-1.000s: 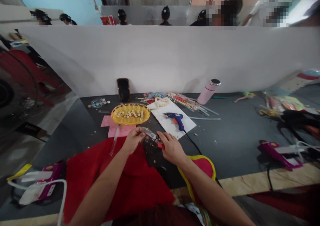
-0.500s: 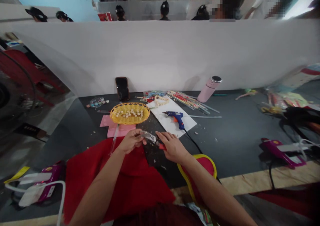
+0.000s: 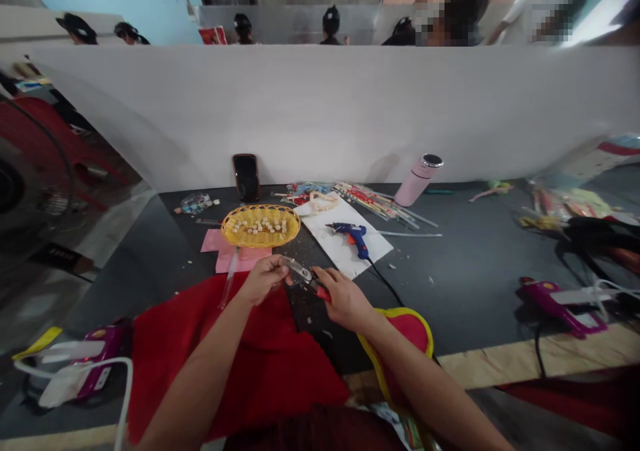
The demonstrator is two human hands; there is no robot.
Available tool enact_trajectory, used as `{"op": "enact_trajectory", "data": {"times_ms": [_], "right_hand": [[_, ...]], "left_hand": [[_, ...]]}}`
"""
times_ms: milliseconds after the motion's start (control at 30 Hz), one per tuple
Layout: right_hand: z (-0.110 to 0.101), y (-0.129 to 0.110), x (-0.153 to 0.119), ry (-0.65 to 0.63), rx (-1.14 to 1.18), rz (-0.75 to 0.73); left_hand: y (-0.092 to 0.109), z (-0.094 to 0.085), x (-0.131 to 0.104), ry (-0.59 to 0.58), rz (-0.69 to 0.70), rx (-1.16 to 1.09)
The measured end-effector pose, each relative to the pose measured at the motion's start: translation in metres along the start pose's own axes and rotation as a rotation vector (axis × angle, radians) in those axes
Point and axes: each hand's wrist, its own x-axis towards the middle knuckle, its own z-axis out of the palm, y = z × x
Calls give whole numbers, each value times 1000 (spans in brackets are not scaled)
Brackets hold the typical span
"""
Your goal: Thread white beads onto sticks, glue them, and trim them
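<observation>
My right hand (image 3: 345, 298) is closed around the red handles of a pair of pliers (image 3: 303, 274), whose metal jaws point up and to the left. My left hand (image 3: 265, 279) is pinched at the tips of those jaws; whatever lies between its fingers is too small to make out. Just beyond the hands, a yellow woven basket (image 3: 261, 226) holds several small pale pieces. It overlaps pink paper (image 3: 240, 261). A blue glue gun (image 3: 353, 236) lies on a white sheet (image 3: 327, 241), with a ring of pale pieces (image 3: 323, 202) at its far end.
Red cloth (image 3: 240, 364) covers the table's near edge. A phone (image 3: 246, 176) leans against the white partition (image 3: 320, 111), and a pink bottle (image 3: 417, 181) stands to the right beside bundled sticks (image 3: 373, 201). Purple power strips (image 3: 103, 358) sit at both sides. Several people are beyond the partition.
My right hand's fingers have curled further around the handles, and the pliers have tilted slightly. My left hand stays at the jaw tips. The view has shifted a little.
</observation>
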Motion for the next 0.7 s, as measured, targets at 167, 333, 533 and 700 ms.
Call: {"op": "enact_trajectory", "data": {"times_ms": [167,333,533,700], "right_hand": [[-1,1,2,-10,-3,-1],[4,4,4,-26,-44,18],[-2,7,4,-48,-11,-69],[-4,6,5,-38,5,-90]], "left_hand": [[-4,-5,2,-9,8,-17],[-1,-5,1,-32,-41,-93],[8,-7,-4,-191,-169,-211],[4,-13,-4,-242,-208,-253]]}}
